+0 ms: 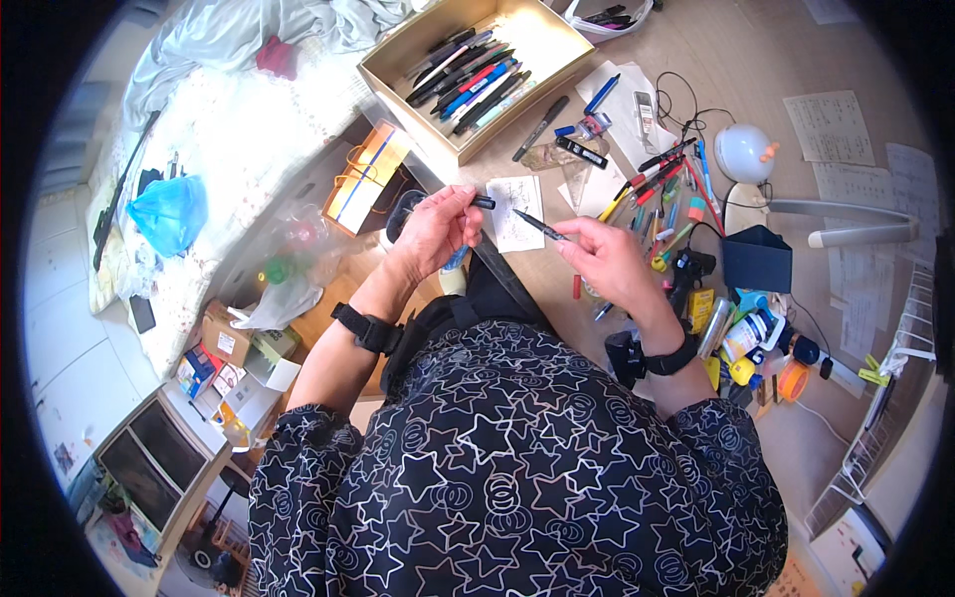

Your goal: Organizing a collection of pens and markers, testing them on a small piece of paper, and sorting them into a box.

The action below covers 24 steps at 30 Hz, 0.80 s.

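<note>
My right hand (609, 261) grips a black pen (538, 224), its tip pointing left over a small white paper slip (517, 211) covered in scribbles on the wooden desk. My left hand (436, 229) pinches the pen's black cap (482, 202) just left of the slip. Both wrists wear black bands. The two hands are a short gap apart, with the slip between them.
A cardboard box (542, 40) with several pens stands at the back. Loose pens and markers (662, 184) lie to the right, beside a black pen holder (756, 261), a white round lamp (744, 152), bottles and papers. Bags and boxes sit left by a bed.
</note>
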### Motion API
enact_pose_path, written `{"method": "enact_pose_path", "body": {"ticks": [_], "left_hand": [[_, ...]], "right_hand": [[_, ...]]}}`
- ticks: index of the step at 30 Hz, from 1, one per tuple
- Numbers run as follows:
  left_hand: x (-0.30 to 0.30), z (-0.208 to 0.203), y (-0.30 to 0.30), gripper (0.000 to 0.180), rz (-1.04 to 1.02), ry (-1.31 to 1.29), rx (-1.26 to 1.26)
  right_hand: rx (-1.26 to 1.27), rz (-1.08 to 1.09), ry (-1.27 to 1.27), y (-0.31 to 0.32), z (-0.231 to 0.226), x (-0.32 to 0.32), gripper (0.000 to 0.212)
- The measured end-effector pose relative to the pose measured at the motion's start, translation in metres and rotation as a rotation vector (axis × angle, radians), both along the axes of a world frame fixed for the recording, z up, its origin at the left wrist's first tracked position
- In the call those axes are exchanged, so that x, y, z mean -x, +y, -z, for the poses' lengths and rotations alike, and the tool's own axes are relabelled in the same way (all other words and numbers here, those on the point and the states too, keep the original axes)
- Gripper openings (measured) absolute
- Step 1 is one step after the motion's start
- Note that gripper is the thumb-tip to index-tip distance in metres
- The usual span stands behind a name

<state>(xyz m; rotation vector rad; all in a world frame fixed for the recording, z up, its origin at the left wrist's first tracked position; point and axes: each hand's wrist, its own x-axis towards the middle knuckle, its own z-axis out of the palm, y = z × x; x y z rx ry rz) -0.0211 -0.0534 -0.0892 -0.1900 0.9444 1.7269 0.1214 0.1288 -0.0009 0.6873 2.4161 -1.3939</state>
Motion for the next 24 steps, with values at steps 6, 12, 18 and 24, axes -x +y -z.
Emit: {"method": "enact_pose_path", "body": {"ticks": [6,12,18,24], "left_hand": [[-0.003,-0.009,-0.001,0.015,-0.016,-0.096,-0.128],[-0.004,-0.023,0.001,0.016,-0.039,-0.144,-0.139],[-0.007,-0.026,0.002,0.015,0.071,0.046,-0.086],[-0.004,-0.037,0.007,0.014,0.135,0.155,0.026]], "right_hand": [[0.080,0.058,0.168,-0.011,0.004,-0.001,0.019],[0.071,0.053,0.166,-0.013,0.000,0.001,0.020],[0.067,-0.002,0.149,-0.015,-0.001,0.006,0.020],[0.036,-0.081,0.134,-0.014,0.003,0.011,0.019]]}}
